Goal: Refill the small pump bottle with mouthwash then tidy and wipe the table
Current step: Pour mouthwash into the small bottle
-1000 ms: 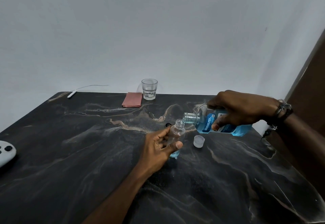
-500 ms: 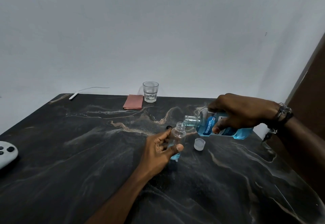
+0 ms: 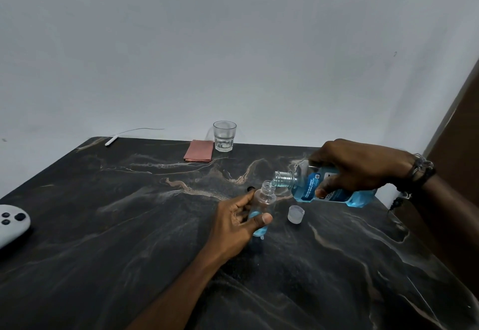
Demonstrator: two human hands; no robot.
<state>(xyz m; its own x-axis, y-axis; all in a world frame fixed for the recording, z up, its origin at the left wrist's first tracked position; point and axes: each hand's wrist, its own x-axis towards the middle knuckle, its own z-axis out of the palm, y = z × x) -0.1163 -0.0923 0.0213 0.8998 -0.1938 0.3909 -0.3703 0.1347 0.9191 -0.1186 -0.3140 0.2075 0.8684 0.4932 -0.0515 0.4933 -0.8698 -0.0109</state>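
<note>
My left hand [image 3: 237, 219] grips the small clear bottle [image 3: 265, 200], which stands upright and uncapped on the dark marble table [image 3: 129, 252] with blue liquid in its lower part. My right hand [image 3: 363, 166] holds the big mouthwash bottle [image 3: 313, 187] tipped almost flat, its open neck just above and to the right of the small bottle's mouth. A thin stream runs between the two necks. The blue mouthwash sits in the far half of the tipped bottle. A translucent cap [image 3: 295, 214] lies on the table to the right of the small bottle.
A folded pink cloth [image 3: 199, 150] and an empty glass [image 3: 224, 136] sit at the table's back edge. A white cable end [image 3: 112, 140] lies at the back left. A white controller [image 3: 11, 223] rests at the left edge. A brown panel [image 3: 461, 127] stands at right.
The mouthwash bottle's neck has come a little closer to the small bottle's mouth, and the blue liquid in the small bottle has risen. Both hands keep their holds.
</note>
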